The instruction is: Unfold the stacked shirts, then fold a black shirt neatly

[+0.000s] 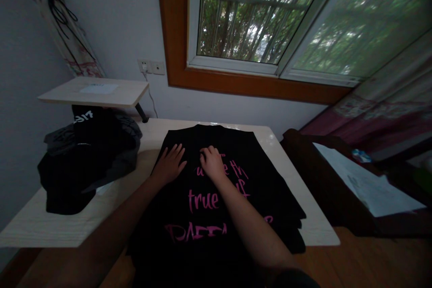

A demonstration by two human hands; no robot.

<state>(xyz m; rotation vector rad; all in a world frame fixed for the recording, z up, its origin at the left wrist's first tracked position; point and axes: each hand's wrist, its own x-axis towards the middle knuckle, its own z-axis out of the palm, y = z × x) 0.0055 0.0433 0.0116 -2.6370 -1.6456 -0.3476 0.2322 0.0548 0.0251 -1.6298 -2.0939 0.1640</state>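
Observation:
A black T-shirt (266,198) with pink lettering lies spread out on the light wooden table, on top of other black cloth whose layered edges show at the lower right. My left hand (170,164) rests flat on the shirt's upper left part, fingers spread. Close by, near the top of the lettering, my right hand (212,164) has its fingers bent together against the fabric and seems to pinch it. My right hand and forearm cover some of the print. The near end of the shirt reaches past the table's front edge towards me.
A heap of dark clothes (91,157) sits at the left of the table (320,229), under a small raised shelf (64,90) bearing a paper (98,88). Behind are a wall socket (150,67) and a window (249,27). Dark furniture (297,153) stands at the right.

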